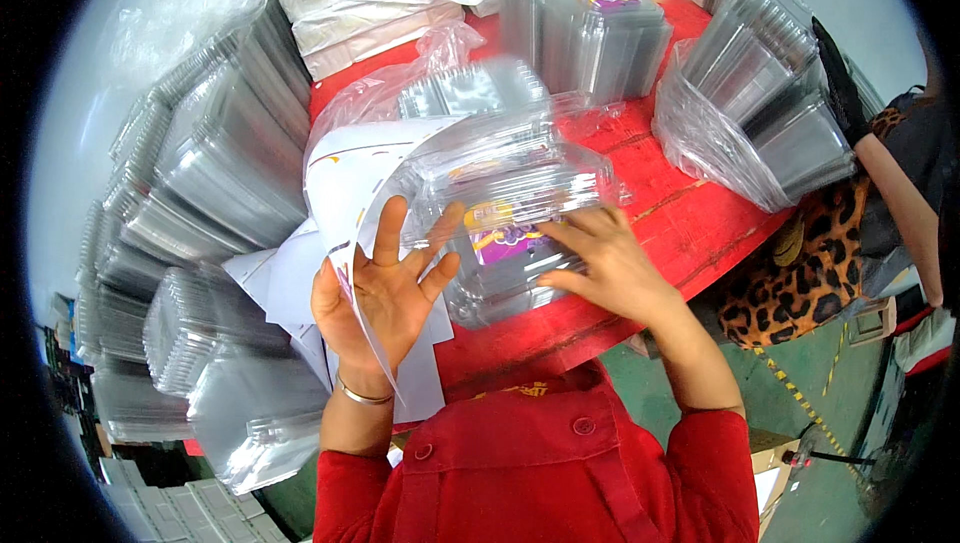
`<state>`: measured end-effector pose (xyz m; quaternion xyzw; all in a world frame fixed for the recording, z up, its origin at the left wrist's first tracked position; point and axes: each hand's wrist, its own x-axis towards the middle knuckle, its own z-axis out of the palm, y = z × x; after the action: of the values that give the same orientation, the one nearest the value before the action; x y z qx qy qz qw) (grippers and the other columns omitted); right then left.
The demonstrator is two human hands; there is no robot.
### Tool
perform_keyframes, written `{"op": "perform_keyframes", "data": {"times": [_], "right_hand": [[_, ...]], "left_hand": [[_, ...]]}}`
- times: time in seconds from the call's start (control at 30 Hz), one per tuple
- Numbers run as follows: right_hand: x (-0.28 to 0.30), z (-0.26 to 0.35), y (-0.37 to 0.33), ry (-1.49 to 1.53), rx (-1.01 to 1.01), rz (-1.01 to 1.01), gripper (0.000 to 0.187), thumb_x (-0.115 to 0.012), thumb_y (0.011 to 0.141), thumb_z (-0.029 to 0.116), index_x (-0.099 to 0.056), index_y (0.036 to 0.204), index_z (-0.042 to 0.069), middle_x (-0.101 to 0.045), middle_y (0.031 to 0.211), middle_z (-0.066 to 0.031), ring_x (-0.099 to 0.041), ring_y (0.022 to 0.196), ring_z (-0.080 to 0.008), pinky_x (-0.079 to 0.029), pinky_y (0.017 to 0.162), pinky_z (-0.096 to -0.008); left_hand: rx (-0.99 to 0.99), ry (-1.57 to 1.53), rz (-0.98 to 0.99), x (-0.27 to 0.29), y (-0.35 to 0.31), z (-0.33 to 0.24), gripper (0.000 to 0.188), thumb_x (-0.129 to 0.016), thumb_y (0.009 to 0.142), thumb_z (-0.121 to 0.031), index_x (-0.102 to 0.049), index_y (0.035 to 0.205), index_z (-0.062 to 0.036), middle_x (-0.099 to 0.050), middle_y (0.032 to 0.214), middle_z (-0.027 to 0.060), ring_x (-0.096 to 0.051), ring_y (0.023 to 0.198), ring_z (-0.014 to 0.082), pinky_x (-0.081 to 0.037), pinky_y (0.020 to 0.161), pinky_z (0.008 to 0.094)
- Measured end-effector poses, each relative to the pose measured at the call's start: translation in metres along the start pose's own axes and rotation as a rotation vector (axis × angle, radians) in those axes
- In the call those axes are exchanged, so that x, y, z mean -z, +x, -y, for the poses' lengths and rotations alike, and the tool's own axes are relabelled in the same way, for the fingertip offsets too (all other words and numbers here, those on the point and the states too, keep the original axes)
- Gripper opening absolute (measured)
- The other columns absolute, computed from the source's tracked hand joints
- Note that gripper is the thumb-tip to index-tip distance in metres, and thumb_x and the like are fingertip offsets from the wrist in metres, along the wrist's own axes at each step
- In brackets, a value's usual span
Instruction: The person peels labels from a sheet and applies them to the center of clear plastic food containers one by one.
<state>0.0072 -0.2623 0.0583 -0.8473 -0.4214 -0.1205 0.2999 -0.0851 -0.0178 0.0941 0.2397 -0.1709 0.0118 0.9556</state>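
Note:
My left hand (385,318) is turned palm up, its fingers spread. A curling white label sheet (345,178) passes between its thumb and fingers and hangs down across the wrist. My right hand (620,268) lies with fingers stretched out on a clear plastic container (490,298), touching it beside a purple and yellow label (508,243). This container sits on the red table (680,233) in front of me. Behind it is another clear container (470,88). More white sheets (425,373) lie under my left hand.
Nested clear containers (225,163) crowd the left side. Tall stacks (605,48) stand at the back, one with a label on top. Bagged containers (740,93) are at the right. A co-worker's dark-gloved hand (840,83) reaches toward them. White packages (370,33) sit at the back left.

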Motion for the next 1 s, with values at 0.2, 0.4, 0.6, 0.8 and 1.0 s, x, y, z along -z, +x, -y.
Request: {"op": "perform_keyframes", "data": {"times": [0.2, 0.4, 0.6, 0.8, 1.0], "right_hand": [[0.017, -0.025, -0.027, -0.039, -0.061, 0.015, 0.034, -0.067, 0.079, 0.028, -0.066, 0.109, 0.013, -0.054, 0.124, -0.0148, -0.048, 0.117, -0.0322, -0.034, 0.098, -0.0471], [0.013, -0.018, -0.028, 0.025, -0.193, -0.101, 0.044, -0.07, 0.076, 0.029, -0.062, 0.113, 0.006, -0.057, 0.118, -0.0191, -0.054, 0.107, -0.0347, -0.04, 0.092, -0.0431], [0.01, -0.007, -0.046, -0.017, -0.146, -0.067, 0.055, -0.073, 0.073, 0.029, -0.056, 0.117, 0.002, -0.055, 0.119, -0.0203, -0.053, 0.109, -0.0351, -0.038, 0.093, -0.0443], [0.008, -0.004, -0.062, 0.156, -0.149, 0.015, 0.055, -0.074, 0.072, 0.028, -0.057, 0.12, 0.006, -0.054, 0.122, -0.0181, -0.049, 0.117, -0.033, -0.033, 0.099, -0.0471], [0.014, 0.009, -0.05, 0.19, -0.191, -0.074, 0.043, -0.075, 0.073, 0.024, -0.064, 0.109, 0.005, -0.059, 0.117, -0.0176, -0.051, 0.116, -0.0328, -0.033, 0.1, -0.0463]], "left_hand": [[-0.011, -0.024, 0.055, 0.001, 0.001, 0.007, 0.025, -0.052, 0.089, -0.038, -0.068, 0.103, -0.0252, -0.042, 0.141, 0.0018, -0.014, 0.137, 0.0448, -0.027, 0.106, 0.0528], [-0.021, 0.022, -0.008, -0.003, -0.005, 0.009, 0.026, -0.054, 0.088, -0.038, -0.069, 0.103, -0.0236, -0.052, 0.132, 0.0023, -0.014, 0.137, 0.0434, -0.037, 0.098, 0.0454], [0.01, -0.045, -0.087, -0.001, -0.032, 0.007, 0.023, -0.049, 0.092, -0.036, -0.07, 0.089, -0.0261, -0.057, 0.127, 0.0046, 0.009, 0.142, 0.0286, -0.039, 0.093, 0.0416], [-0.005, -0.201, -0.023, 0.0, -0.052, -0.003, 0.023, -0.05, 0.092, -0.035, -0.069, 0.083, -0.0236, -0.055, 0.129, 0.0055, 0.011, 0.142, 0.0241, -0.031, 0.101, 0.0499], [0.026, -0.23, 0.058, 0.009, -0.049, -0.006, 0.023, -0.051, 0.09, -0.038, -0.07, 0.086, -0.0257, -0.054, 0.13, 0.0057, 0.016, 0.141, 0.0239, -0.026, 0.104, 0.054]]}}
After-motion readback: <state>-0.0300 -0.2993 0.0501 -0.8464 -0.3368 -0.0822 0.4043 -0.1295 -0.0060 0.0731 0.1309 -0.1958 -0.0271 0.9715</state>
